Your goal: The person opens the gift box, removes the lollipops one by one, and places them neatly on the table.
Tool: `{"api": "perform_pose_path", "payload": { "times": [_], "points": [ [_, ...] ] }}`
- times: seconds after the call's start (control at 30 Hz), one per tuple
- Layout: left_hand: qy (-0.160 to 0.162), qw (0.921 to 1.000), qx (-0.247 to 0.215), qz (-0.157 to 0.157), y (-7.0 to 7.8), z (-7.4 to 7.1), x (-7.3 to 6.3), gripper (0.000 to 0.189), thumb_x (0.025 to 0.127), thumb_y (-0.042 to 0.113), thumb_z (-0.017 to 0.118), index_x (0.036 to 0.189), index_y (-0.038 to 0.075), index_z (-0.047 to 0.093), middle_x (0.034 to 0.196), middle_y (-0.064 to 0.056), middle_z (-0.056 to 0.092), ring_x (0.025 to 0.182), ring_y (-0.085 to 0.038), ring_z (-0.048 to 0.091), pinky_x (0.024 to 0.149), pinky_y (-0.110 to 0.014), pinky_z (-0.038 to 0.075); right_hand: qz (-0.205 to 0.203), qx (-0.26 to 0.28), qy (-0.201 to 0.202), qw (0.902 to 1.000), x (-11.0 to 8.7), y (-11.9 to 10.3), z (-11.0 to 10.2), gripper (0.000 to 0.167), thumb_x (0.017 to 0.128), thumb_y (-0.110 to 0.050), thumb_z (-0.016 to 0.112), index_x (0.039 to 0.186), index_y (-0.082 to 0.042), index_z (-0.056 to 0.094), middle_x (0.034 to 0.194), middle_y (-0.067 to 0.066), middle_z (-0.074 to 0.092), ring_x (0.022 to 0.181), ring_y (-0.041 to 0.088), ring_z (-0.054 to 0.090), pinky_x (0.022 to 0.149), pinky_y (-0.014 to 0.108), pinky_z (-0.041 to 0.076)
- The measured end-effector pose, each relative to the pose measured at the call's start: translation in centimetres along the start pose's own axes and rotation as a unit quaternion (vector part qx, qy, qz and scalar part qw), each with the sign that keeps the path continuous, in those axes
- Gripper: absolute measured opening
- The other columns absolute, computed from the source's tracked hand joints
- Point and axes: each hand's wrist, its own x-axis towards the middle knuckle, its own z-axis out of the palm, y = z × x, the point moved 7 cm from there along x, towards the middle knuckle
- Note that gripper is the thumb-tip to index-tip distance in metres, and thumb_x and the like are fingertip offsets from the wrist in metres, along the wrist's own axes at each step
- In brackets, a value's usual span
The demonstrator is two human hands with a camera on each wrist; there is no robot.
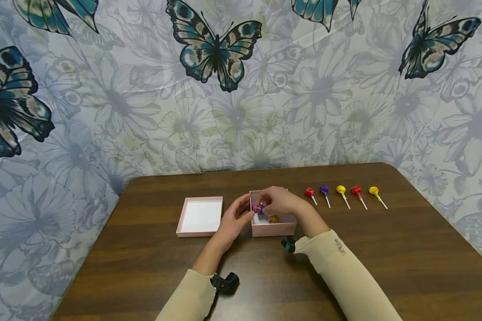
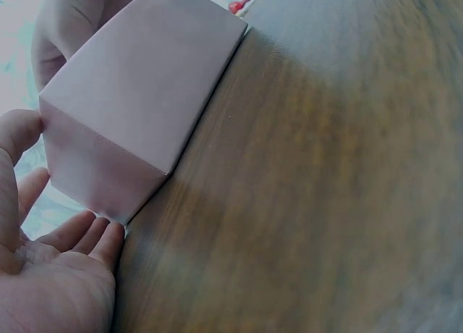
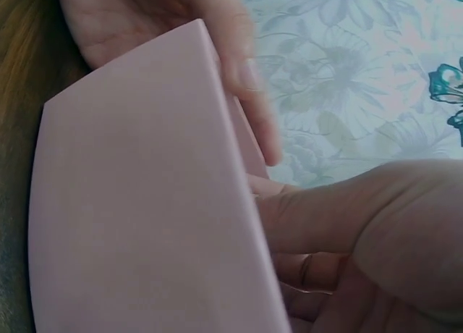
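Note:
A pink box without its lid stands on the table. My left hand touches its left end, fingers fairly straight; the left wrist view shows the thumb at the rim and fingertips low against that end. My right hand reaches in over the box's near wall and pinches a purple-wrapped lollipop near the left end. A yellow-wrapped lollipop lies inside, below the right hand. In the right wrist view, the box wall hides the right fingertips.
Left of the box lies its pink lid, white inside facing up. A row of lollipops stretches to the right: red, purple, yellow, another red and another yellow. A butterfly-patterned cloth hangs behind the wooden table.

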Motion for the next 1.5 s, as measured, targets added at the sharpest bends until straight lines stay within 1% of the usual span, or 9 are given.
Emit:
{"api": "perform_pose_path", "payload": {
  "times": [0.17, 0.3, 0.43, 0.63, 0.93, 1.03, 1.17, 1.37, 1.5],
  "points": [
    [0.003, 0.9996, -0.022, -0.015, -0.1, 0.0, -0.1, 0.056, 0.098, 0.014, 0.063, 0.15, 0.017, 0.043, 0.156, -0.012, 0.042, 0.148, -0.031, 0.036, 0.123, -0.049, 0.029, -0.01, 0.024, 0.028, 0.9993, -0.7, -0.2, -0.6, 0.016, 0.09, -0.002, 0.068, 0.104, -0.01, 0.07, 0.091, 0.004, 0.065, 0.081, 0.016, 0.057, 0.074, 0.028, 0.052],
    [0.003, 0.9996, -0.022, -0.017, -0.1, 0.0, -0.1, 0.056, 0.098, 0.015, 0.063, 0.15, 0.017, 0.043, 0.156, -0.012, 0.042, 0.149, -0.03, 0.035, 0.123, -0.049, 0.028, -0.032, 0.061, 0.046, 0.9966, -1.2, -0.2, -1.1, 0.018, 0.09, -0.003, 0.069, 0.108, -0.008, 0.07, 0.096, 0.006, 0.068, 0.089, 0.016, 0.06, 0.084, 0.031, 0.055],
    [0.008, 0.9996, -0.015, -0.022, -0.3, -0.2, -0.1, 0.055, 0.099, 0.014, 0.062, 0.15, 0.017, 0.043, 0.156, -0.012, 0.042, 0.148, -0.031, 0.036, 0.123, -0.05, 0.029, -0.023, 0.097, 0.064, 0.993, -1.8, -0.1, -1.7, 0.02, 0.091, -0.004, 0.07, 0.11, -0.009, 0.07, 0.1, 0.007, 0.067, 0.091, 0.018, 0.06, 0.083, 0.029, 0.055],
    [0.013, 0.9994, -0.012, -0.028, -0.4, -0.3, 0.0, 0.054, 0.099, 0.013, 0.062, 0.15, 0.019, 0.044, 0.156, -0.011, 0.042, 0.148, -0.032, 0.037, 0.122, -0.051, 0.029, -0.01, 0.112, 0.113, 0.9872, -2.9, -0.3, -2.9, 0.021, 0.091, -0.004, 0.069, 0.111, -0.01, 0.069, 0.101, 0.009, 0.066, 0.093, 0.022, 0.061, 0.083, 0.03, 0.052],
    [0.014, 0.9995, -0.009, -0.027, -0.4, -0.4, 0.0, 0.054, 0.099, 0.012, 0.06, 0.15, 0.016, 0.043, 0.156, -0.012, 0.043, 0.147, -0.032, 0.038, 0.122, -0.049, 0.03, 0.008, 0.145, 0.161, 0.9762, -4.9, 0.7, -4.0, 0.021, 0.093, -0.014, 0.069, 0.114, -0.015, 0.067, 0.105, 0.008, 0.065, 0.098, 0.023, 0.059, 0.087, 0.033, 0.051],
    [0.015, 0.9995, -0.008, -0.026, -0.3, -0.4, 0.0, 0.055, 0.098, 0.013, 0.062, 0.15, 0.016, 0.043, 0.156, -0.012, 0.043, 0.147, -0.033, 0.038, 0.122, -0.05, 0.029, 0.008, 0.157, 0.182, 0.9707, -5.5, 1.1, -4.5, 0.022, 0.094, -0.017, 0.069, 0.115, -0.015, 0.067, 0.106, 0.008, 0.065, 0.097, 0.023, 0.059, 0.086, 0.031, 0.051],
    [0.014, 0.9995, -0.011, -0.024, -0.1, -0.3, 0.0, 0.056, 0.098, 0.014, 0.063, 0.15, 0.017, 0.043, 0.156, -0.012, 0.043, 0.147, -0.033, 0.038, 0.122, -0.05, 0.029, 0.006, 0.179, 0.219, 0.9591, -6.5, 1.7, -5.2, 0.024, 0.093, -0.016, 0.07, 0.116, -0.013, 0.066, 0.108, 0.01, 0.065, 0.096, 0.024, 0.059, 0.083, 0.027, 0.053],
    [0.011, 0.9996, -0.008, -0.026, -0.1, -0.2, -0.1, 0.055, 0.098, 0.014, 0.061, 0.15, 0.016, 0.043, 0.156, -0.011, 0.043, 0.147, -0.032, 0.038, 0.122, -0.05, 0.029, 0.018, 0.177, 0.263, 0.9482, -8.1, 3.1, -5.7, 0.024, 0.092, -0.02, 0.072, 0.115, -0.016, 0.065, 0.105, 0.007, 0.065, 0.095, 0.023, 0.058, 0.08, 0.024, 0.054],
    [0.013, 0.9995, -0.011, -0.027, -0.3, -0.2, 0.0, 0.055, 0.098, 0.013, 0.062, 0.15, 0.017, 0.043, 0.156, -0.011, 0.043, 0.147, -0.032, 0.037, 0.123, -0.05, 0.029, 0.008, 0.178, 0.287, 0.9413, -9.2, 3.8, -6.1, 0.027, 0.093, -0.022, 0.071, 0.118, -0.013, 0.065, 0.107, 0.007, 0.063, 0.094, 0.019, 0.058, 0.079, 0.023, 0.053]
  ]
}}
